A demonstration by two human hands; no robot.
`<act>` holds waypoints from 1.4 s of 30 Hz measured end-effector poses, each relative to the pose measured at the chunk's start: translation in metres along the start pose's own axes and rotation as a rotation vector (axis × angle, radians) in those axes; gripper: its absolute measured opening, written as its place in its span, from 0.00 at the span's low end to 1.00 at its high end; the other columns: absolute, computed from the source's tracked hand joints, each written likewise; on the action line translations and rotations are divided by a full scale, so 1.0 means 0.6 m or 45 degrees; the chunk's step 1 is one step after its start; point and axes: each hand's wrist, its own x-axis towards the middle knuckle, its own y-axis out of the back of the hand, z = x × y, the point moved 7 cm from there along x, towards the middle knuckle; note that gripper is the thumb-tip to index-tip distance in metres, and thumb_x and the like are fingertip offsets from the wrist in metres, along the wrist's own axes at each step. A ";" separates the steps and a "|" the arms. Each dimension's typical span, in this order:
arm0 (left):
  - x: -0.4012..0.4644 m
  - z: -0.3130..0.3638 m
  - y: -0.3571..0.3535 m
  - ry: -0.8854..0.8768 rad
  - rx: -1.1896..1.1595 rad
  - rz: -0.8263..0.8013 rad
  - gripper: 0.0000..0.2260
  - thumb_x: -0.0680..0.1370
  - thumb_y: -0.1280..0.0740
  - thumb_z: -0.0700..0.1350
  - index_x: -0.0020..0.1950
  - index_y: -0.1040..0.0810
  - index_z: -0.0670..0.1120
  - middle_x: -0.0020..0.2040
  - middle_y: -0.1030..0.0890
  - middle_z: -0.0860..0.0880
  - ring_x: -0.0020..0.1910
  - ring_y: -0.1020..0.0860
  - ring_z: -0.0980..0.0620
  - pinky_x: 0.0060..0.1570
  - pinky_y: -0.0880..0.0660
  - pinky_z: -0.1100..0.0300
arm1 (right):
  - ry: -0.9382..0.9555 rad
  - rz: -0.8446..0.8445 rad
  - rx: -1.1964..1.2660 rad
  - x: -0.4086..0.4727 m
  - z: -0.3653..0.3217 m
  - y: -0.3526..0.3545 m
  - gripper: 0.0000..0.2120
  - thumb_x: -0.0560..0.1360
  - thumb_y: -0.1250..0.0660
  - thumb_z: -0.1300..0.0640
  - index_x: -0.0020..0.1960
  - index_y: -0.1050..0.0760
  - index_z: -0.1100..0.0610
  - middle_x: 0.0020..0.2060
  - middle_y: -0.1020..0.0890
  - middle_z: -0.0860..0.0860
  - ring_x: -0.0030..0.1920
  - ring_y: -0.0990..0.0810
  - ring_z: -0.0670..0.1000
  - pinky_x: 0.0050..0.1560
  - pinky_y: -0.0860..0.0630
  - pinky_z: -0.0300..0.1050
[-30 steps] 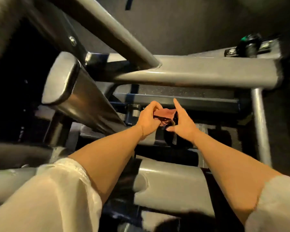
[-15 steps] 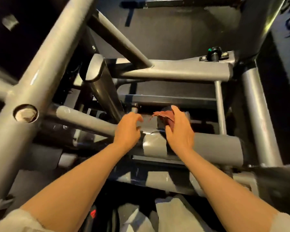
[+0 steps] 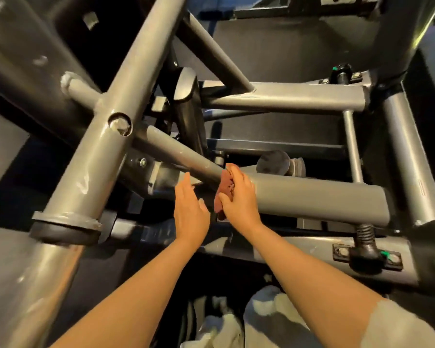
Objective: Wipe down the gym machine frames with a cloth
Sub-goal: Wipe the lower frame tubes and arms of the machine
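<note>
One cloth (image 3: 224, 190), dark red and crumpled, is recorded; it is held against the left end of a thick grey horizontal tube (image 3: 319, 194) of the gym machine frame. Two hands are counted. The right hand (image 3: 239, 197) is curled over the cloth, which is pinched between thumb and fingers and pressed onto the tube where a thinner slanted tube (image 3: 176, 151) meets it. The left hand (image 3: 190, 205) is held with fingers straight and together, nothing being gripped; it is placed just beside the cloth, and whether its fingertips touch the frame cannot be told. Two bare forearms are seen, each ending in a pale sleeve at the lower edge.

Of frame members, one wide diagonal tube (image 3: 116, 136) with a round hole is listed at the left, capped below by a black end piece (image 3: 65, 228). One upper crossbar (image 3: 286, 97) is noted behind, and one upright tube (image 3: 409, 162) at the right. Two black stoppers with green marks are counted: one (image 3: 340, 71) on the upper crossbar, one (image 3: 366, 254) on a bolted plate at the lower right. One round black knob (image 3: 274, 163) is seen behind the thick tube.
</note>
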 end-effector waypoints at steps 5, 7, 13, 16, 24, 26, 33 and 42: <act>0.010 0.006 0.055 0.120 -0.315 0.053 0.27 0.80 0.43 0.32 0.78 0.42 0.46 0.76 0.38 0.49 0.74 0.38 0.53 0.70 0.40 0.62 | 0.367 -0.006 -0.070 0.036 -0.143 -0.025 0.16 0.70 0.31 0.70 0.57 0.24 0.62 0.60 0.23 0.53 0.64 0.33 0.50 0.62 0.43 0.28; 0.008 0.009 0.068 0.111 -0.406 0.066 0.28 0.80 0.44 0.32 0.79 0.44 0.48 0.78 0.41 0.51 0.75 0.42 0.58 0.71 0.45 0.66 | 0.495 -0.058 -0.155 0.041 -0.149 -0.035 0.20 0.70 0.31 0.70 0.62 0.24 0.63 0.65 0.24 0.52 0.64 0.34 0.47 0.65 0.44 0.28; 0.002 0.051 0.090 -0.087 -0.380 0.042 0.31 0.81 0.46 0.31 0.80 0.52 0.50 0.78 0.51 0.58 0.76 0.50 0.63 0.77 0.49 0.54 | 0.292 0.027 -0.259 0.034 -0.129 -0.033 0.17 0.71 0.32 0.71 0.58 0.22 0.62 0.58 0.22 0.53 0.58 0.23 0.57 0.62 0.27 0.45; 0.015 0.053 0.128 -0.120 -0.344 0.193 0.24 0.82 0.46 0.60 0.78 0.44 0.58 0.76 0.37 0.54 0.74 0.37 0.57 0.73 0.38 0.49 | 0.544 -0.051 -0.109 0.032 -0.238 -0.060 0.22 0.77 0.35 0.63 0.71 0.29 0.57 0.70 0.29 0.53 0.71 0.38 0.53 0.67 0.50 0.29; 0.027 0.059 0.124 -0.091 0.062 0.001 0.36 0.79 0.43 0.29 0.79 0.58 0.47 0.80 0.58 0.50 0.73 0.57 0.61 0.71 0.56 0.64 | 0.216 -0.058 -0.399 0.029 -0.095 -0.042 0.24 0.68 0.30 0.69 0.61 0.30 0.56 0.62 0.29 0.52 0.66 0.32 0.58 0.65 0.33 0.45; 0.031 0.065 0.123 -0.080 0.027 0.013 0.33 0.80 0.42 0.32 0.79 0.57 0.46 0.80 0.55 0.52 0.74 0.54 0.62 0.73 0.53 0.65 | 0.426 -0.068 -0.276 0.035 -0.151 -0.053 0.22 0.71 0.31 0.68 0.62 0.29 0.56 0.65 0.29 0.52 0.68 0.34 0.57 0.65 0.35 0.42; 0.038 0.041 0.126 -0.067 0.186 0.006 0.35 0.78 0.43 0.28 0.79 0.57 0.47 0.80 0.56 0.49 0.76 0.53 0.56 0.72 0.53 0.71 | 0.557 -0.172 -0.557 0.004 -0.097 -0.060 0.46 0.64 0.27 0.72 0.77 0.44 0.64 0.77 0.43 0.61 0.76 0.44 0.64 0.72 0.35 0.59; 0.036 0.047 0.112 0.013 0.019 -0.013 0.35 0.80 0.44 0.31 0.78 0.60 0.52 0.79 0.59 0.53 0.76 0.57 0.60 0.75 0.54 0.60 | 0.710 -0.143 -0.606 0.019 -0.161 -0.088 0.43 0.65 0.23 0.64 0.75 0.39 0.65 0.73 0.34 0.61 0.72 0.37 0.64 0.74 0.39 0.55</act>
